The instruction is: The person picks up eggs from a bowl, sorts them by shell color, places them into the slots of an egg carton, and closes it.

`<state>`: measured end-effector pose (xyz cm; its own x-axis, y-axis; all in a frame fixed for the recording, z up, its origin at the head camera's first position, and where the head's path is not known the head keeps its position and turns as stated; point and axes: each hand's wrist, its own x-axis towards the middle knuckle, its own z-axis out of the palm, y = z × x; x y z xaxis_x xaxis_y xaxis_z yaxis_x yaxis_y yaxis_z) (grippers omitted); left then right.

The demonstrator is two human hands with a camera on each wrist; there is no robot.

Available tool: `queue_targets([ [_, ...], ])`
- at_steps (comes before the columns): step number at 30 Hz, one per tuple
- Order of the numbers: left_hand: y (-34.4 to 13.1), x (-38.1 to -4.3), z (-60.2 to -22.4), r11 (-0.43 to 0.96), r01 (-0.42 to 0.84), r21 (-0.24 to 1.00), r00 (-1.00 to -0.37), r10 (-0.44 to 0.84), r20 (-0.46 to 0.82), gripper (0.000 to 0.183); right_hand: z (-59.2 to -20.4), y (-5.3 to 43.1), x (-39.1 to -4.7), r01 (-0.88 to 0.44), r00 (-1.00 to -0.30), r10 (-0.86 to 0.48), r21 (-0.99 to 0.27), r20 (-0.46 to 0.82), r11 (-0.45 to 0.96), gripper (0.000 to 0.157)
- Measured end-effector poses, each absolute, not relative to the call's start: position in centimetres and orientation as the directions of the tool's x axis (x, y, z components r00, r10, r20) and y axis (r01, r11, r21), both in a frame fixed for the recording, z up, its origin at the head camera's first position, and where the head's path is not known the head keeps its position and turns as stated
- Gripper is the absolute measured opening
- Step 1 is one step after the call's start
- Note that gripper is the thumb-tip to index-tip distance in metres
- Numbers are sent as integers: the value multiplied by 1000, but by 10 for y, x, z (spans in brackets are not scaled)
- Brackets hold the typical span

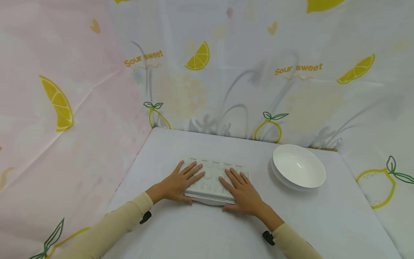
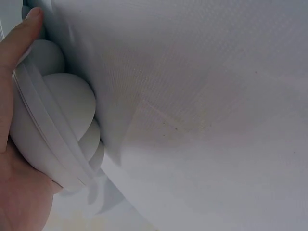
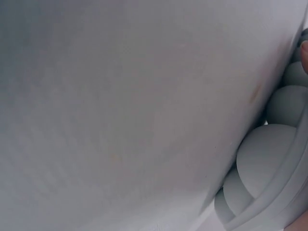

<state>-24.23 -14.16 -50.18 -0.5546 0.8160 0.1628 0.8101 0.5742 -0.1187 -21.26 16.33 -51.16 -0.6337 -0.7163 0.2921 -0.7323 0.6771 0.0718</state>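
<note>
A white plastic egg box (image 1: 211, 175) with rows of rounded bumps on its lid lies closed on the white table. My left hand (image 1: 177, 184) rests spread over the box's left end, its thumb near the front edge. Across the right end lies my right hand (image 1: 245, 195), fingers spread and thumb at the front side. Round cups (image 2: 72, 103) on the underside show in the left wrist view, beside the left thumb (image 2: 21, 36). Similar cups (image 3: 267, 156) appear at the right edge of the right wrist view. The box's inside is hidden.
Right of the box stands a white bowl (image 1: 297, 165), tilted in appearance toward the camera. The white tabletop (image 1: 200, 233) meets lemon-printed cloth walls (image 1: 220, 90) at the back and both sides.
</note>
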Motion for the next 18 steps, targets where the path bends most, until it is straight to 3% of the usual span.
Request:
queue_targets([
  [18, -141, -240, -512, 550, 824, -135, -514, 827, 230, 98, -511, 162, -213, -754, -618, -727, 38, 300, 656, 92],
])
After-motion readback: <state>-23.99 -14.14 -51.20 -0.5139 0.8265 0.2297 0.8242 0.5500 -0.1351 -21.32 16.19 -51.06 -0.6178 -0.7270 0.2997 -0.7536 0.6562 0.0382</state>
